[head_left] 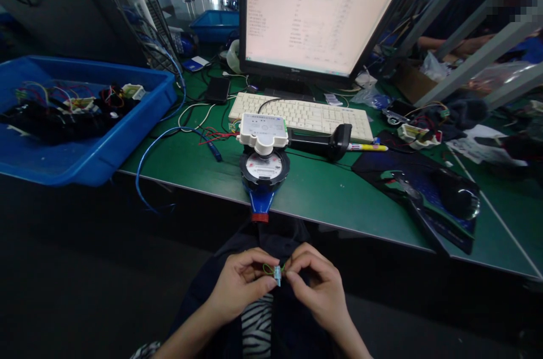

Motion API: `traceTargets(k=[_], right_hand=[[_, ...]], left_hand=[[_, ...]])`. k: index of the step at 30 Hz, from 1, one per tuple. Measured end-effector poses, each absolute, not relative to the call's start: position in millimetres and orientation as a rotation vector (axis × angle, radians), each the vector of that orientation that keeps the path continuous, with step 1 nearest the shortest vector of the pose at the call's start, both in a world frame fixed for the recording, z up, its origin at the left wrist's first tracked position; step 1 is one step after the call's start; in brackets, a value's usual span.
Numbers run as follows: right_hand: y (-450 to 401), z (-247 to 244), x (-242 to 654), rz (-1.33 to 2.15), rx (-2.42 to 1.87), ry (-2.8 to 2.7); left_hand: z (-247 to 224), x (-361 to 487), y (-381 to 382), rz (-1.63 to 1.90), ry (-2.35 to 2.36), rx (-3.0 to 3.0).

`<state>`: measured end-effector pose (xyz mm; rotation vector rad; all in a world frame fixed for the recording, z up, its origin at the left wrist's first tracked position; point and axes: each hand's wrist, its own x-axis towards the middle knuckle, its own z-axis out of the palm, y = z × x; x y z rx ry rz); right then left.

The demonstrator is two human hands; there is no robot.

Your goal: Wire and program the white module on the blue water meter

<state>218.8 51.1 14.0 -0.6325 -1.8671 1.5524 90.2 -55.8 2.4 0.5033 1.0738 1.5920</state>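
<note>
Above my lap, my left hand [248, 282] pinches a small light-blue wire seal [277, 275] between thumb and fingertips. A thin green wire loops out of the seal on its left side. My right hand [316, 285] is closed at the seal's other side, its fingertips pinching the wire there. Ahead of both hands, a water meter [263, 169] with a round dial and blue body lies at the table's front edge. Its red-ringed end sticks out over that edge. A white module box [263, 132] sits on the meter's back, with red wires running out to the left.
A blue bin [85, 169] with wired parts stands at the left. Behind the meter are a keyboard [305, 116] and a monitor [318, 14]. A black barcode scanner [324, 143], a yellow marker [368, 147], pliers [428, 203] and a mouse [458, 192] lie to the right.
</note>
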Motion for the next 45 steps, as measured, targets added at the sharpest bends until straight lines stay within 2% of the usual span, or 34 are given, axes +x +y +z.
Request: traceTargets(k=[14, 24, 29, 45], right_hand=[[47.3, 9.8, 219.6, 1.62, -0.629, -1.771], [46.7, 10.9, 220.6, 1.612, -0.618, -1.784], [47.1, 7.3, 220.4, 1.677, -0.62, -1.714], [46.0, 5.6, 219.0, 1.732, -0.644, -1.669]], left_hand=[[3.4, 92.0, -54.3, 1.624, 1.002, 0.527], [4.6, 91.6, -59.3, 1.612, 1.133, 0.465], [10.4, 92.5, -57.8, 1.663, 1.231, 0.615], [13.3, 88.4, -55.6, 1.66, 1.228, 0.637]])
